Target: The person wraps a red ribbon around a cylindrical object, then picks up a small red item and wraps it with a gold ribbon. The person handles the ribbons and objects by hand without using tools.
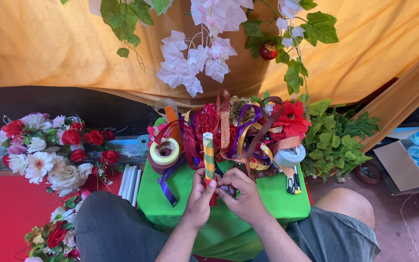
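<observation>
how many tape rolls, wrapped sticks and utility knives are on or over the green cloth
tape rolls: 2, a yellow-green one and a grey one
wrapped stick: 1, held by left hand and right hand
utility knife: 1
total: 4

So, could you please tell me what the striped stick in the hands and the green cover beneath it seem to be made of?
Striped stick: likely a rigid tube wrapped in glittery green and gold ribbon; its bands sparkle. Green cover: apparently matte cloth or felt, draping softly without shine.

Ribbon tangle (238,131) and tape rolls (165,153) crowd stand's far half; near green cloth (170,204) open.
</observation>
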